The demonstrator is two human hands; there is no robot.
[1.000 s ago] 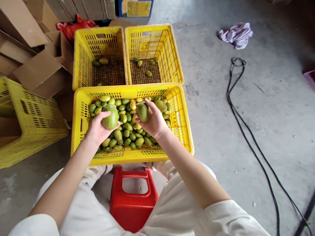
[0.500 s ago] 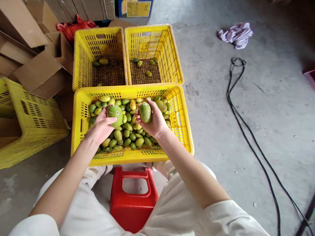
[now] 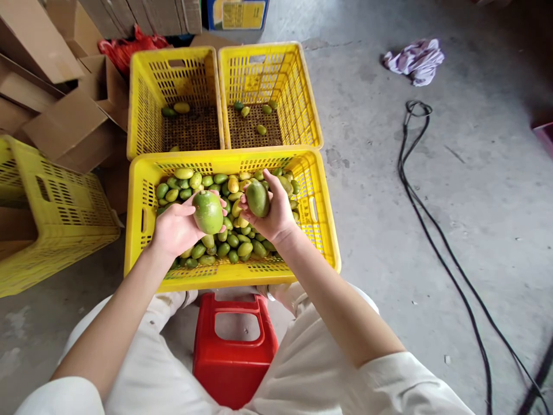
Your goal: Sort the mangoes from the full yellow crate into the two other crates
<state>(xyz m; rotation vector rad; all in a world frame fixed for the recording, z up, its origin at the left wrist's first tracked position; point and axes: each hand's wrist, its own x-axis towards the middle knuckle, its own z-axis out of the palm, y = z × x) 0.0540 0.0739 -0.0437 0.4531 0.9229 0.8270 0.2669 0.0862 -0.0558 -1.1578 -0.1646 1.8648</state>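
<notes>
Left grip [image 3: 175, 229] is grasping a large green fruit [image 3: 208, 213], its thumb lying against the fruit's left side and its fingertips showing at the right edge. The skin is appearing light green and smooth, pale scratches are marking the upper part, and the stem end is facing away from the wearer. Right grip [image 3: 279, 214], near the left one but apart, is grasping a smaller, darker green oval fruit [image 3: 258, 199], its thumb extending past the fruit's far end. Beneath both grips, a pile of small fruits [image 3: 244, 249], ranging from deep green to yellow, is lying in a yellow crate [image 3: 242, 281]. Nearer the wearer than the grips, a red plastic stool [image 3: 235, 374] is standing. Beyond the grips, a far-left crate [image 3: 144, 109] and a far-right crate [image 3: 302, 98] are standing side by side, each holding a few fruits. Left of the left grip, brown cartons [image 3: 69, 124] are lying heaped. Well to the right grip's right, a dark cable [image 3: 418, 203] is lying on the floor [image 3: 367, 230]; farther off, a pale purple cloth [image 3: 417, 62] is lying crumpled.
</notes>
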